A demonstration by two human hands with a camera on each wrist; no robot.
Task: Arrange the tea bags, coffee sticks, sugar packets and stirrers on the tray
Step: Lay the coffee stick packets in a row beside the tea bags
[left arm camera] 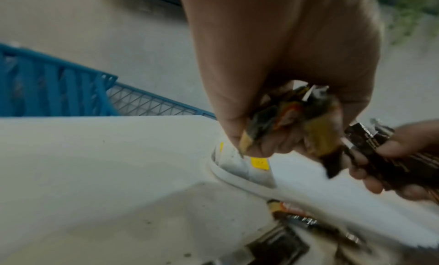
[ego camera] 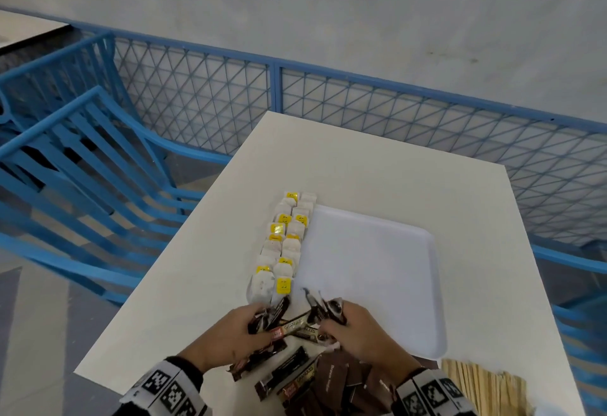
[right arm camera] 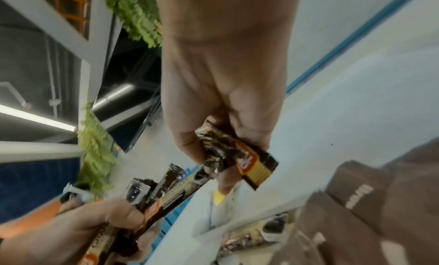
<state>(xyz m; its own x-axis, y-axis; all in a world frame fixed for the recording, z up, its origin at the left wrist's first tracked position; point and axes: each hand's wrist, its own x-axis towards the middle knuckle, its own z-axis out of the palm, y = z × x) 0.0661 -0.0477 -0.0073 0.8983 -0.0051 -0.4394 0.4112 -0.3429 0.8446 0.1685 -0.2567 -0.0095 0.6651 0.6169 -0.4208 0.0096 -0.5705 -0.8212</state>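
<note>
stirrers (ego camera: 486,389): cut off by bottom edge | sugar packets (ego camera: 354,386): partly under right wrist | coffee sticks (left arm camera: 306,116): blurred, print unreadable

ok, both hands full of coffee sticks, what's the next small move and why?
Probably lay the dark coffee sticks held by the left hand and right hand on the white plastic tray, beside the yellow-tagged tea bags: that stretch is bare.

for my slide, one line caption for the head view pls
Both hands, left and right, grip coffee sticks at the white tray's near edge, beside two tea bag rows.
</note>
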